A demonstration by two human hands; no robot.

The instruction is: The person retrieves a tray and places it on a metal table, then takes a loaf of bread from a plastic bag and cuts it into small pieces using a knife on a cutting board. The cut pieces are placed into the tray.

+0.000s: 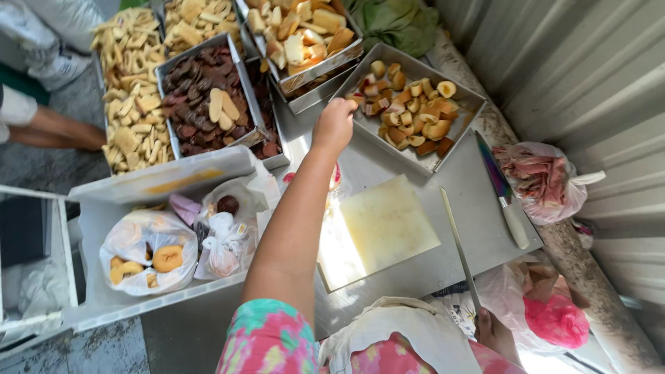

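Hands at the cut-pastry tray

Worktop, steel, carries everything. Far left: open trays of pale biscuit sticks and dark brown pieces. Far centre: tray of golden chunks. Near left: white bin with bagged ring pastries. Metal tray of cut pastry pieces sits far right of centre. Pale cutting board lies near of it, well apart. Pink plastic bag at right edge. Second knife, white handle, lies right of board. Left hand reaches far, fingers curled together at tray's near-left rim, touching the rim; whether it pinches a piece, cannot tell. Right hand, near edge, fingers wrapped tight round handle of long thin knife, blade pointing far.
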